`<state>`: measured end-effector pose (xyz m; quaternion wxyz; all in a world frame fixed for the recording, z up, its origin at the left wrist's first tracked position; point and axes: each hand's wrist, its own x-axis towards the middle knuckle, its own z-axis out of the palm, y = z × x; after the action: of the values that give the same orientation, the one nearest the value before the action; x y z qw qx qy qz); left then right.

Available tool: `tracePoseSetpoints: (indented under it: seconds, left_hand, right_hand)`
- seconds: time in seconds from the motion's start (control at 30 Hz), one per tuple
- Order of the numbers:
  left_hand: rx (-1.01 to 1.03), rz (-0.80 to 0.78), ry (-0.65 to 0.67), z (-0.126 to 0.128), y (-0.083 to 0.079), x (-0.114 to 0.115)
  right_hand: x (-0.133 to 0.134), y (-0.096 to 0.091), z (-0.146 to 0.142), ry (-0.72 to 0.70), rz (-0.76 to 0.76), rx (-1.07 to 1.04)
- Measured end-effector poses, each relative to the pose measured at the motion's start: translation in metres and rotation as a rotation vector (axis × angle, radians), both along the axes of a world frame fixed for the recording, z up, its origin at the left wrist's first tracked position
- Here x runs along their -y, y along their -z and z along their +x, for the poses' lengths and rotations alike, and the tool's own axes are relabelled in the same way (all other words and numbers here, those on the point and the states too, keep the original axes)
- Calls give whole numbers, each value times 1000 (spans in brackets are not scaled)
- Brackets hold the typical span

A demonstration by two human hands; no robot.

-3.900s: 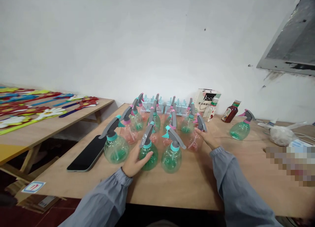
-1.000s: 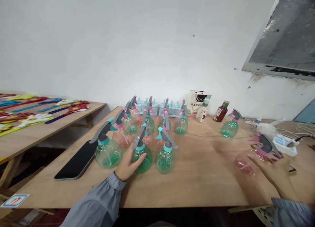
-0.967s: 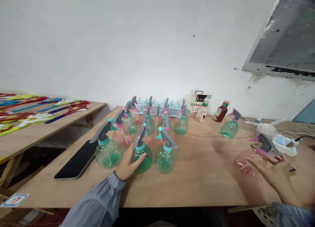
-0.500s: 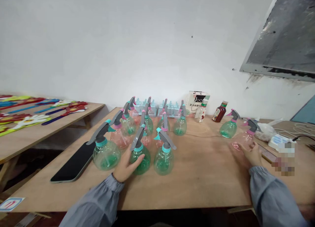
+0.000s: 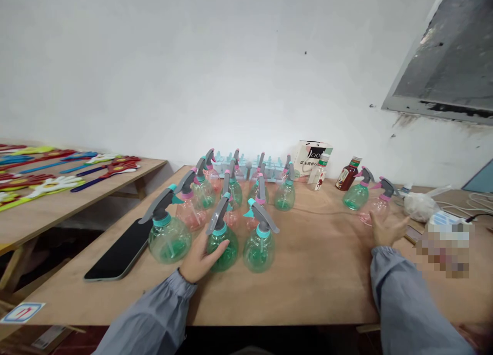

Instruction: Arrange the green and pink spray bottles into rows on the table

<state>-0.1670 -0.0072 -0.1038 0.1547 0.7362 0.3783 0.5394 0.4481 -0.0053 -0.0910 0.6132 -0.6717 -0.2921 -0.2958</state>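
Pink bottle (image 5: 379, 207) stands between green bottle (image 5: 355, 196) and plastic bag (image 5: 419, 207).

L hand (image 5: 198, 260) is cupped, thumb pointing R, a bit in from the table's (image 5: 308, 288) near edge; R hand (image 5: 386, 231) is open, fingers spread, farther in twd R end. Forearms (image 5: 412, 298), grey-sleeved, reach fwd over near edge.
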Motion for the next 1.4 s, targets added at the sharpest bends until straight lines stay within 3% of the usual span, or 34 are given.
tracePoseSetpoints:
  seconds: [0.07, 0.13, 0.2, 0.33, 0.43, 0.57, 0.7, 0.87, 0.97, 1.07, 1.2, 1.4]
  left_hand:
    - [-1, -9, 4, 0, 0, 0]
    - [-2, -14, 13, 0, -1, 0]
    - [-3, -11, 23, 1, -2, 1]
    - [2, -1, 18, 1, -4, 2]
    - [9, 7, 24, 1, -4, 3]
    - [17, 20, 49, 1, -6, 4]
    - [14, 17, 66, 2, -7, 5]
    - [19, 18, 66, 3, -7, 5]
    - [9, 1, 58, 3, -7, 4]
    - [-5, -9, 37, 2, -6, 4]
    - [-6, -15, 31, 2, -7, 3]
    - [-4, -29, 51, 3, -10, 5]
  right_hand:
    - [-4, -2, -18, -33, 144, 18]
    - [-14, -9, -50, -234, 177, 115]
    - [-32, -21, -93, -500, 72, 162]
    - [-87, -53, -184, -1021, -199, 3]
    - [-129, -72, -233, -1138, -201, -137]
    - [-155, -82, -259, -1171, -205, -160]
    - [-142, -82, -256, -1178, -256, -125]
    - [-93, -69, -236, -1116, -325, -124]
    - [-57, -58, -229, -1068, -246, -138]
    - [-32, -56, -236, -1132, -120, -141]
    - [-20, -70, -257, -1215, -5, -226]
    - [-10, -81, -269, -1141, 147, -484]
